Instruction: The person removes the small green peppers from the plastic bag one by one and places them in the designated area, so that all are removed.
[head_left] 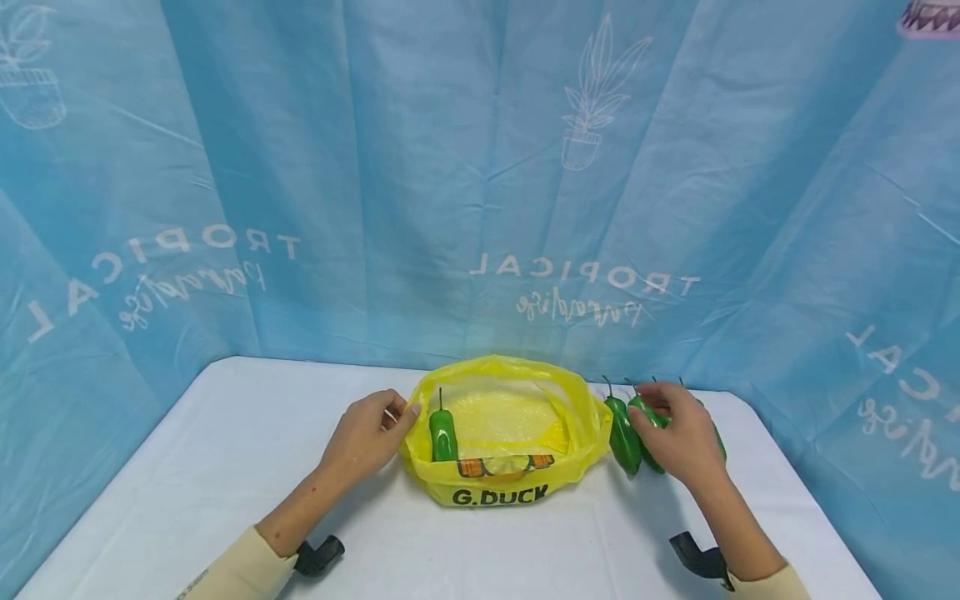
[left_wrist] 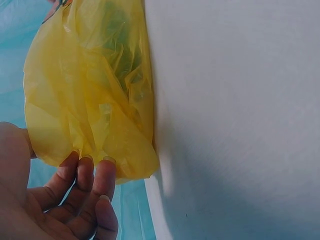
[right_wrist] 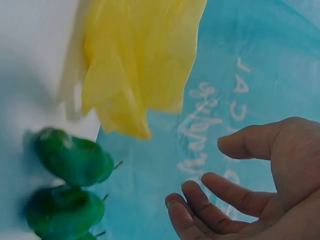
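Observation:
A yellow plastic bag (head_left: 493,367) with "G.DUCK" printed on its front stands with its mouth wide open. My left hand (head_left: 372,435) holds its left rim, the thumb at the inner side and the fingertips (left_wrist: 106,172) against the outside. One green pepper (head_left: 443,437) stands inside the bag at the left, stem up. To the right of the bag, several green peppers (head_left: 624,437) lie side by side. Over them is my right hand (head_left: 681,432), fingers spread and apart from the peppers (right_wrist: 75,157) in the right wrist view; it partly covers them in the head view.
A white cloth covers the table (head_left: 450,554). Behind and around it hangs a blue curtain (head_left: 420,167) with printed lettering and plants. The bag and the loose peppers are near the table's back edge. Black wrist mounts (head_left: 321,557) sit beside both forearms.

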